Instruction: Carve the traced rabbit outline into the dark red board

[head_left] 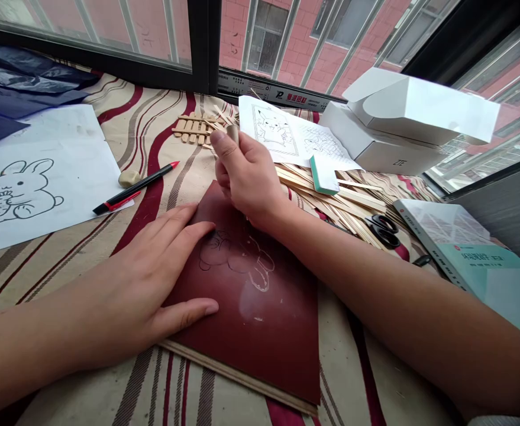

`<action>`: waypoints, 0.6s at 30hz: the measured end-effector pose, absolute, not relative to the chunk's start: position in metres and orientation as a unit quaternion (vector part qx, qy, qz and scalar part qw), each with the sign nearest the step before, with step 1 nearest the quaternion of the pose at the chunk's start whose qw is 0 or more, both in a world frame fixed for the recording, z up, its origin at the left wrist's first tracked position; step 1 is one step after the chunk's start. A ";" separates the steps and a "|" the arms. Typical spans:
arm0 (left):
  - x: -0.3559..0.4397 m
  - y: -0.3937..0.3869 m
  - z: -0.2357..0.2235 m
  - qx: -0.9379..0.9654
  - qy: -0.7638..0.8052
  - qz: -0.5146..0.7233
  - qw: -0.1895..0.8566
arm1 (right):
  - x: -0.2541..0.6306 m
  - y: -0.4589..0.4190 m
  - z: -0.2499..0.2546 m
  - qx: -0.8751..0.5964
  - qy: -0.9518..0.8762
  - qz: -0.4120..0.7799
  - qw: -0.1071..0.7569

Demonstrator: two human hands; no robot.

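An open left hand [147, 284] braces a dark-red rectangular board [281, 343] on striped cloth [224, 408] as the right hand [255, 177] grips a tan, rounded tool handle [233, 134], apparently carving a rabbit outline [262, 271] that demands steady pressure.

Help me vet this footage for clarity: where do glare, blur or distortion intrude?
Head view: pale glare clouds the glossy dark-red board below its rabbit outline; the white cardboard box looks very bright on top; wide-angle distortion seems to tilt the black window frame; no strong motion blur shows.
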State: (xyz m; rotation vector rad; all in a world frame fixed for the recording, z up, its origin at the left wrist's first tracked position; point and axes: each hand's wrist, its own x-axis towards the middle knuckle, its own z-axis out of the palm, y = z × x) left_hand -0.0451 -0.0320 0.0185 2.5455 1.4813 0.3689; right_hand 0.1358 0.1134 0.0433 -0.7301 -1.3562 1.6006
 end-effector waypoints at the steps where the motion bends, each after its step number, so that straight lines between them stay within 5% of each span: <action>1: -0.045 -0.032 0.018 0.856 0.494 0.125 0.083 | 0.134 0.114 0.042 -0.290 -0.568 0.625 0.449; 11: -0.033 -0.028 0.027 0.831 0.533 0.113 0.110 | 0.139 0.107 0.049 -0.255 -0.557 0.700 0.367; 18: -0.032 -0.028 0.027 0.827 0.539 0.110 0.112 | 0.151 0.113 0.046 -0.286 -0.481 0.685 0.467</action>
